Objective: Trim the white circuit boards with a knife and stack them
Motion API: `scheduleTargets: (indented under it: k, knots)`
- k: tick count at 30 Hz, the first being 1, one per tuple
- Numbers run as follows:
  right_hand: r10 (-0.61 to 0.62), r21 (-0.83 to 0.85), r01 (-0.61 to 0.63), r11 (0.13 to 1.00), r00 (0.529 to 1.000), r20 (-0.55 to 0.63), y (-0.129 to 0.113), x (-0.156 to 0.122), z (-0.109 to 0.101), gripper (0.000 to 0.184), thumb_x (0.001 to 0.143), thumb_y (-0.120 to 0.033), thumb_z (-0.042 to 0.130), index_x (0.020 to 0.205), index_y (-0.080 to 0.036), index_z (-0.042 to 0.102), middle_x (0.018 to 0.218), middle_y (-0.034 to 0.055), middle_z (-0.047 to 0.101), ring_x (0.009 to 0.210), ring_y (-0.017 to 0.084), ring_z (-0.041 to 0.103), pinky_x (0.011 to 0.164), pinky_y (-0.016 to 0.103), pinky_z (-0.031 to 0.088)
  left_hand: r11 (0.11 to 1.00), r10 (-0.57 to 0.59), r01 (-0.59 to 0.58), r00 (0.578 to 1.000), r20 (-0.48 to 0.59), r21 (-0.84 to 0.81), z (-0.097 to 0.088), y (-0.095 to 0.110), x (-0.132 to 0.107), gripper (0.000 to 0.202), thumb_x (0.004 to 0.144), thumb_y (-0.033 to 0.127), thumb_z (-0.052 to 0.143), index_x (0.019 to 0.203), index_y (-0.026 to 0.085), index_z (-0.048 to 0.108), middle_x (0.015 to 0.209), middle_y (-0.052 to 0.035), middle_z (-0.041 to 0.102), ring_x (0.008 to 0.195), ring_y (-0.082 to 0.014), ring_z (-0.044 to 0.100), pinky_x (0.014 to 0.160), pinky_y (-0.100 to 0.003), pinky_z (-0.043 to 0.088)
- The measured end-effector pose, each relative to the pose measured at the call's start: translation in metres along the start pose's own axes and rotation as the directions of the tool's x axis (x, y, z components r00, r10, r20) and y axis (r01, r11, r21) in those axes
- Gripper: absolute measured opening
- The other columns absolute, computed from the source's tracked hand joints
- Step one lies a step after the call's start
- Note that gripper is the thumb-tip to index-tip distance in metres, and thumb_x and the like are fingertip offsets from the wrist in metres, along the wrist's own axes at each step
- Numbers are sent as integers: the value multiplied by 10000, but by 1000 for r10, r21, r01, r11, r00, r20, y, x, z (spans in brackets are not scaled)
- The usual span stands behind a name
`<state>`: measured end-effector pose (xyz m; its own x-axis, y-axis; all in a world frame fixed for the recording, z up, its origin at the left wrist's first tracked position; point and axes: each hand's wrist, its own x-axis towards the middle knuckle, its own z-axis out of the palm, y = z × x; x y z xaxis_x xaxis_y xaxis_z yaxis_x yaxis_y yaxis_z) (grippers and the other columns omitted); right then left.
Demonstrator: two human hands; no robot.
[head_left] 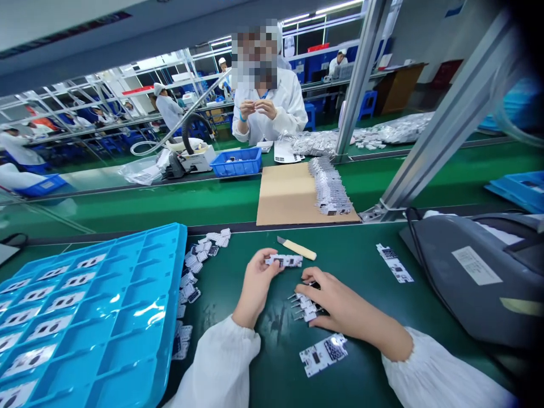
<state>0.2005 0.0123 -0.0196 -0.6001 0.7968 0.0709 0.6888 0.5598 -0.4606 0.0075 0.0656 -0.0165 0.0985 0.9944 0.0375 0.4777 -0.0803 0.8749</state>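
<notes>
My left hand (pixel 258 282) is closed on one end of a white circuit board (pixel 293 260), pinched between thumb and fingers above the green bench. To its right, my right hand (pixel 335 297) curls its fingers and thumb around a small cluster of white boards with metal pins (pixel 305 306); the pins point left. Part of that cluster is hidden under the fingers. A craft knife with a cream handle (pixel 300 248) lies just beyond both hands. Nearer me, another white circuit board (pixel 323 355) rests flat on the bench.
At left, a blue compartment tray (pixel 140 317) holds white boards, with small loose boards (pixel 199 258) beside it. One board (pixel 394 263) lies near a grey bag (pixel 480 272) at right. Cardboard (pixel 284 195) bears stacked boards (pixel 329 187). A co-worker (pixel 270 107) sits opposite, behind a blue bin (pixel 236 164).
</notes>
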Motion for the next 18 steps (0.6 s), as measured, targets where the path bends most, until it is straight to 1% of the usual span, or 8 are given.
scheduleTargets:
  k: [2, 4, 6, 7, 10, 13, 16, 18]
  knots:
    - [-4, -26, 3, 1000, 999, -34, -1, -1, 0, 544, 636, -252, 781, 1110, -234, 514, 1303, 138, 366, 1186, 325, 405, 907, 476, 421, 1000, -3, 4, 998, 61, -23, 7, -8, -4, 254, 820, 247, 487, 1023, 142, 597, 890, -64, 679, 767, -164, 645, 693, -279, 520]
    - [-8, -52, 4, 999, 998, -69, -1, -1, -1, 525, 632, -283, 784, 1085, -233, 525, 1392, 143, 278, 1266, 358, 302, 960, 531, 359, 1000, 3, -3, 994, 108, 2, 9, -12, -10, 215, 788, 212, 532, 952, 164, 662, 884, -60, 699, 751, -175, 642, 719, -307, 515]
    - [-13, -66, 7, 998, 996, -90, -1, 0, 0, 540, 633, -309, 783, 1100, -238, 521, 1447, 132, 217, 1299, 360, 245, 982, 544, 330, 998, 24, -31, 988, 152, 46, 7, -12, -16, 184, 767, 181, 558, 891, 194, 693, 893, -47, 705, 793, -190, 636, 773, -333, 499]
    - [-18, -69, 11, 998, 995, -94, -1, 0, 0, 556, 633, -321, 782, 1114, -239, 515, 1456, 126, 217, 1306, 353, 238, 991, 541, 323, 997, 39, -51, 983, 178, 65, 6, -10, -19, 182, 766, 169, 561, 880, 205, 699, 896, -42, 705, 824, -195, 632, 797, -338, 489]
    - [-40, -63, 34, 997, 995, -86, 1, 2, 2, 569, 648, -348, 769, 1137, -239, 499, 1420, 100, 328, 1309, 321, 258, 1041, 553, 252, 987, 90, -122, 960, 265, 106, 4, -6, -23, 222, 791, 132, 526, 903, 222, 696, 922, -30, 702, 902, -191, 618, 837, -328, 470]
    - [-60, -41, 58, 998, 996, -69, 3, 3, 4, 595, 680, -364, 741, 1189, -236, 461, 1335, 91, 449, 1275, 285, 343, 1073, 571, 174, 971, 133, -189, 935, 329, 144, 3, -3, -24, 281, 819, 98, 467, 956, 225, 677, 961, -26, 693, 929, -180, 604, 855, -323, 459]
    - [-63, -11, 62, 998, 996, -56, 5, 3, 5, 729, 694, -364, 731, 1302, -235, 349, 1264, 93, 510, 1214, 251, 428, 1072, 556, 197, 951, 170, -252, 911, 375, 182, 0, -3, -26, 281, 855, 122, 431, 1002, 223, 648, 1000, -31, 677, 962, -177, 589, 878, -330, 446]
    - [-53, -1, 53, 999, 997, -57, 6, 3, 7, 803, 695, -355, 732, 1347, -236, 280, 1235, 88, 527, 1184, 238, 456, 1068, 541, 224, 933, 195, -297, 893, 406, 205, -1, -4, -29, 261, 866, 233, 484, 1102, 224, 594, 1080, -49, 648, 1017, -198, 569, 900, -354, 433]
